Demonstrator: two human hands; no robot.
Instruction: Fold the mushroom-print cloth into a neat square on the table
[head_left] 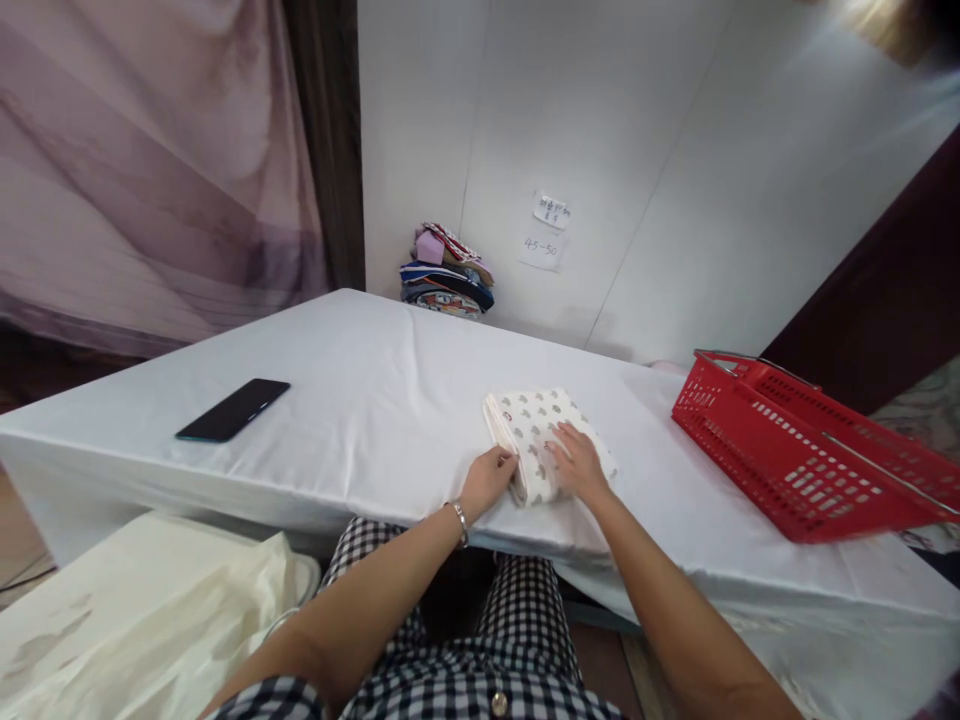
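A folded white cloth (536, 425) with a grey print and a small red mark lies on the white-covered table (360, 400), close to the front edge. At its left edge, my left hand (489, 480) has the fingers curled in and pinches the layered side. My right hand (581, 462) rests on top of the cloth with its fingers spread, covering part of the right half. A bracelet (457, 522) circles my left wrist.
A red plastic basket (787, 450) stands on the table's right side. To the left lies a black phone (234, 409). Against the back wall rises a stack of folded clothes (448, 275), below two handwritten paper notes (546, 245). A pale cloth-draped box (150, 610) sits at lower left.
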